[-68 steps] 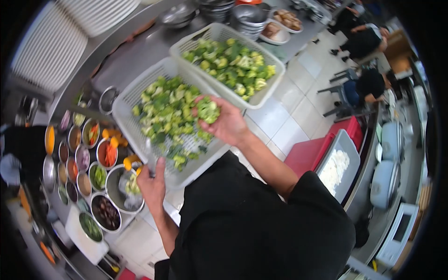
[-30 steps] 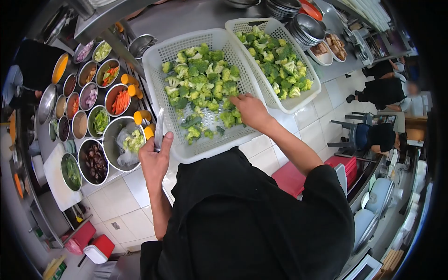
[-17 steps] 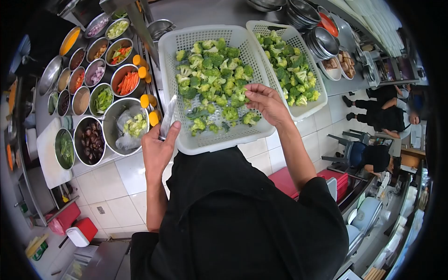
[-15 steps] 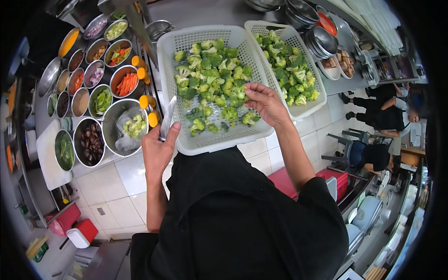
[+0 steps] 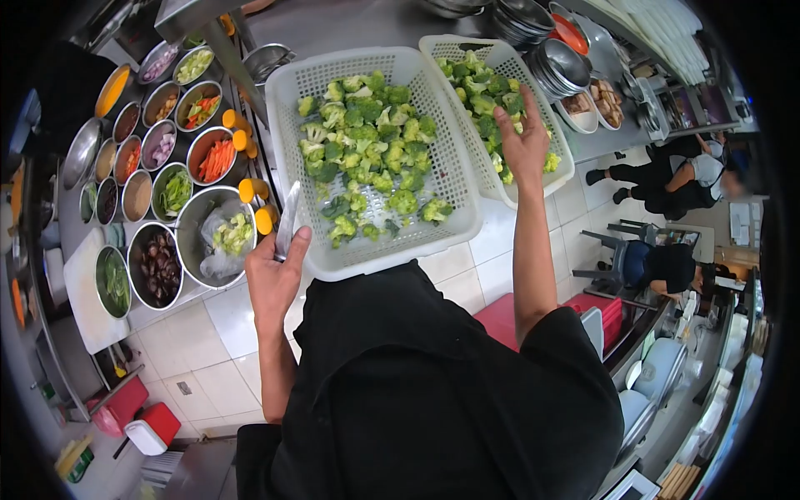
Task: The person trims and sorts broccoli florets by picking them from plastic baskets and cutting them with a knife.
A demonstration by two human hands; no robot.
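Observation:
A white perforated basket point(image 5: 457, 200) of broccoli florets point(image 5: 371, 133) stands in front of me. At its near left corner, my left hand point(image 5: 277, 271) is closed around a knife point(image 5: 288, 218), its shiny blade pointing up and away along the basket's side. Over a second white basket point(image 5: 563, 179), to the right, hovers my right hand point(image 5: 523, 142). Its fingers are apart and I see nothing in them. More broccoli point(image 5: 477, 83) fills that basket, partly hidden beneath the hand.
To the left stand several metal pots of cut vegetables, among them carrot strips point(image 5: 217, 160) and dark mushroom-like pieces point(image 5: 161, 271). Yellow-capped containers point(image 5: 254, 190) line the counter beside the basket. Stacked metal bowls point(image 5: 567, 71) stand at the back right. Two people point(image 5: 675, 179) are farther off.
My right hand has left the floret it was touching in the first basket and moved right, over the second basket, with its fingers spreading. The left hand keeps its grip on the knife.

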